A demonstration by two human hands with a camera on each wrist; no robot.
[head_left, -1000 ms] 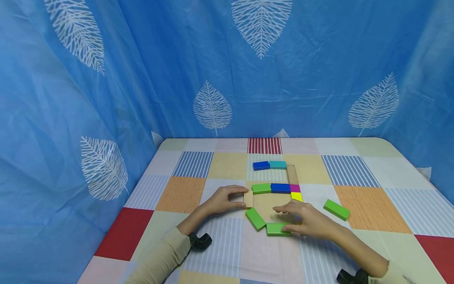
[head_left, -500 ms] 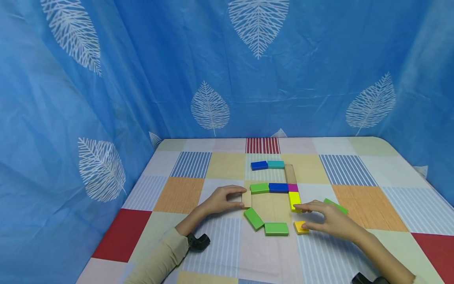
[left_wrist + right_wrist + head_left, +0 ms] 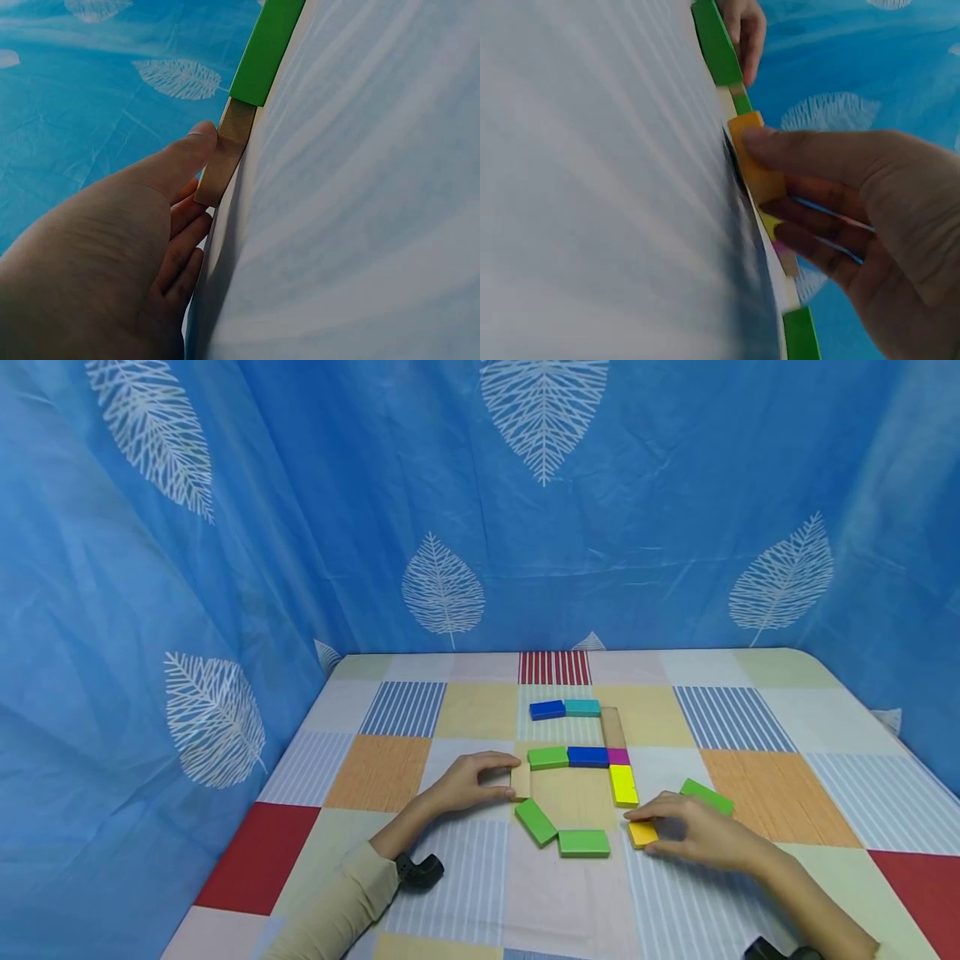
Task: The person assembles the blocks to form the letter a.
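Note:
In the head view my left hand [image 3: 468,783] pinches a natural wood block [image 3: 521,782] between thumb and fingers at the left of a block outline. My right hand [image 3: 693,831] grips an orange-yellow block [image 3: 642,835], its thumb on the near face in the right wrist view. Just beyond that block lies a yellow block [image 3: 623,786], with a small gap between. Two green blocks [image 3: 584,844] form the near side of the outline, touching at a corner. Along its middle run a green block [image 3: 548,757], a dark blue block [image 3: 588,757] and a magenta block [image 3: 617,757].
Farther back lie a blue block [image 3: 547,710], a teal block [image 3: 582,708] and another wood block [image 3: 612,727]. A loose green block [image 3: 707,796] sits behind my right hand, partly covered. Patchwork cloth [image 3: 465,902] covers the table; a blue curtain [image 3: 360,527] hangs around it.
My right hand has moved right from the near green block to the orange-yellow block and taken hold of it. That block has shifted slightly right and away. My left hand stays put.

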